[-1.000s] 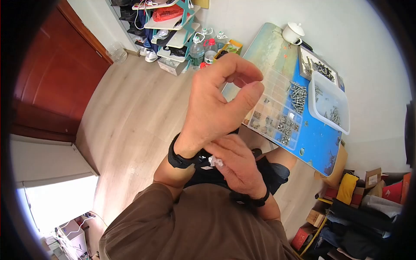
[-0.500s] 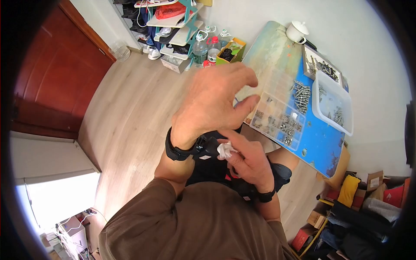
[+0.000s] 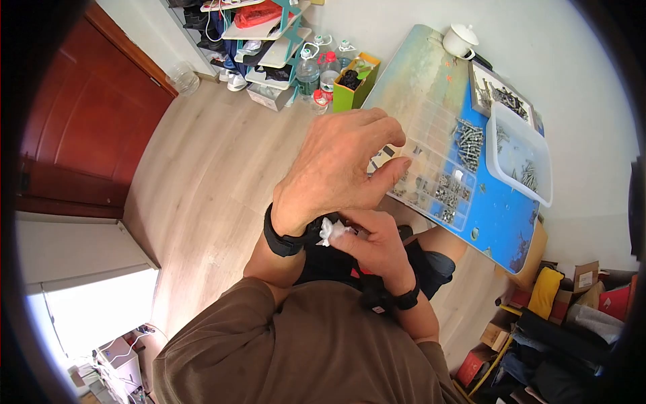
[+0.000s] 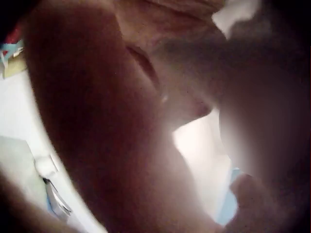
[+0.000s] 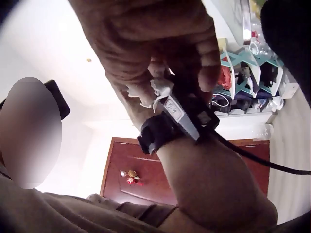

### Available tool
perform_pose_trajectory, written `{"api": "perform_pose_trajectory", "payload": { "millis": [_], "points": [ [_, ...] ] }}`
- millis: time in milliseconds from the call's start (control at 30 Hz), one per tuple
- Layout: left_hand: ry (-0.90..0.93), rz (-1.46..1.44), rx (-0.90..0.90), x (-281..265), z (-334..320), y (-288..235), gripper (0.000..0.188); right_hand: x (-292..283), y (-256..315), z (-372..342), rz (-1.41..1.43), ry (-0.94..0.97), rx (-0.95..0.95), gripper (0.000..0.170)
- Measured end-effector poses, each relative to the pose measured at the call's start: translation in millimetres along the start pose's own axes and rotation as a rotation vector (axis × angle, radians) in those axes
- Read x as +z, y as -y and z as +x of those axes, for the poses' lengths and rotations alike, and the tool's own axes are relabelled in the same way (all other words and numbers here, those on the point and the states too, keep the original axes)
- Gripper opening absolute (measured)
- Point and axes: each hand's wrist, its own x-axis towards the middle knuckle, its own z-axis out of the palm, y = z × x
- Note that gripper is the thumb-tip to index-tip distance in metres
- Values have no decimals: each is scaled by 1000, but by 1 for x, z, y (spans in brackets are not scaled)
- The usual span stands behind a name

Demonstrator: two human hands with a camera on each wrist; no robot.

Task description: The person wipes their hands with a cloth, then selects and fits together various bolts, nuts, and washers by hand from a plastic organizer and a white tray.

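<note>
My left hand (image 3: 336,165) is raised in front of me, fingers loosely bent and thumb apart, holding nothing. A black strap (image 3: 279,236) circles its wrist. Just below, my right hand (image 3: 377,246) pinches a crumpled white tissue (image 3: 331,232) against the left wrist. From the right wrist view, the tissue (image 5: 160,90) lies beside a small black wrist camera (image 5: 206,116) with a labelled grey side, and a cable runs off it. The left wrist view is dark and blurred, filled mostly by skin close to the lens.
On the right, a painted table (image 3: 501,232) bears a clear compartment box (image 3: 417,195) of small hardware, a pile of screw anchors (image 3: 469,145), a white tub (image 3: 521,145) with screws and a lidded white mug (image 3: 460,42). A green box (image 3: 350,97) and bottles (image 3: 307,73) stand beyond.
My right hand drew away from the left wrist with the tissue, then came back to it. The left hand has sunk lower and turned more back-up.
</note>
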Motion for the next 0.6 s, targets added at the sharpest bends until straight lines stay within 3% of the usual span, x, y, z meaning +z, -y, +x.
{"api": "perform_pose_trajectory", "payload": {
  "millis": [33, 167, 233, 467, 567, 600],
  "points": [
    [-5, 1, 1, 1, 0, 0, 21, -1, -1, -1, 50, 22, 145, 28],
    [-30, -18, 33, 0, 2, -4, 20, 1, -5, 3, 128, 43, 135, 29],
    [-4, -22, 41, -4, 2, -10, 20, 12, -9, 2, 446, -41, 66, 26],
    [-65, 2, 86, -8, 1, -10, 19, 18, -20, 2, 474, -8, 74, 22],
    [-40, 35, 110, -12, -1, -11, 20, 27, -19, 4, 622, -164, 132, 17],
    [-13, 49, 107, -12, -2, -12, 20, 27, -24, 3, 647, -165, 200, 34]
  ]
}}
